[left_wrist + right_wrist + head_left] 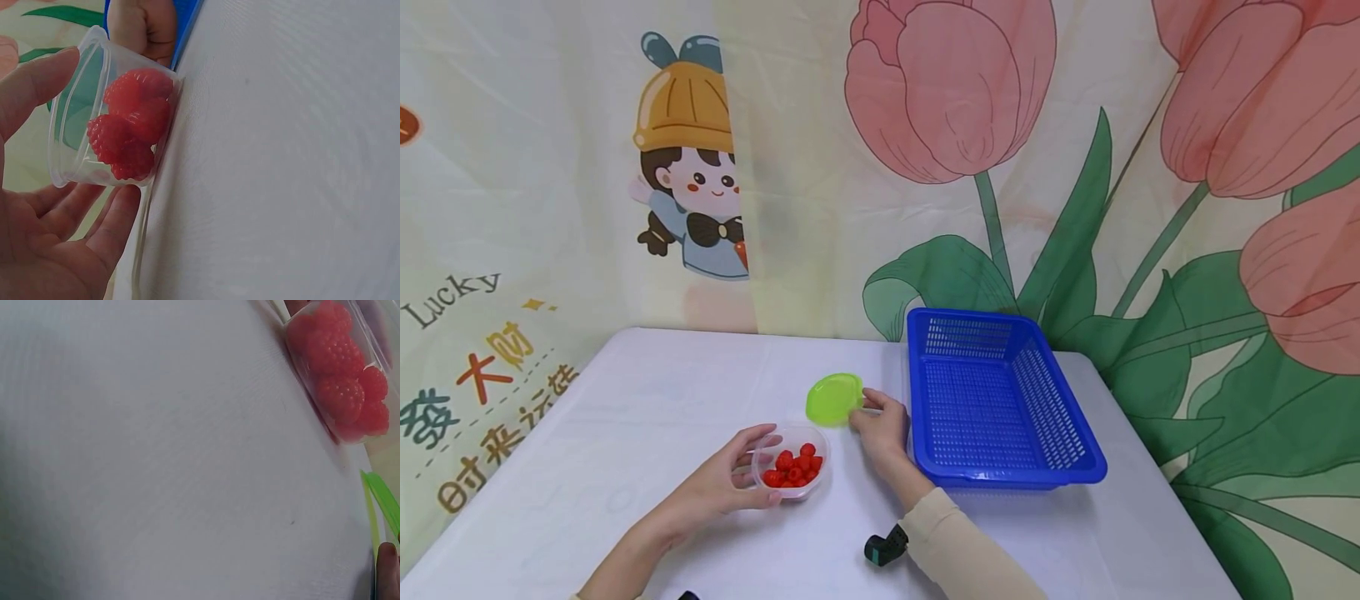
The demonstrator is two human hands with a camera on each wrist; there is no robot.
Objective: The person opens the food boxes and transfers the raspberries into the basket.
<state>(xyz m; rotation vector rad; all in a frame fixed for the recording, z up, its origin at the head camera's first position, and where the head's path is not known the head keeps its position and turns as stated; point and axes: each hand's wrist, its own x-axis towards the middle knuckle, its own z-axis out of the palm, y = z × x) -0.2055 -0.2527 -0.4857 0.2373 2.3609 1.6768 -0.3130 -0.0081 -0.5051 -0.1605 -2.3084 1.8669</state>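
A small clear plastic container (782, 438) holding several red raspberries (793, 472) stands upright on the white table. My left hand (730, 475) is curled round its left side. In the left wrist view, the thumb (53, 81) lies at the container's rim (59, 156) and the other fingers are against the opposite side. Just beyond the container, my right hand (883, 427) pinches the right edge of a bright green lid (833, 398). The lid (384, 500) shows tilted over the tabletop in the right wrist view, with one fingertip (387, 565) by it.
To the right of my right hand stands a large blue plastic basket (977, 400) with perforated walls. A white cloth covers the table (647, 400). Behind it hangs a printed backdrop (805, 167) with tulips and a cartoon figure. A dark wrist device (886, 546) shows beside my right sleeve.
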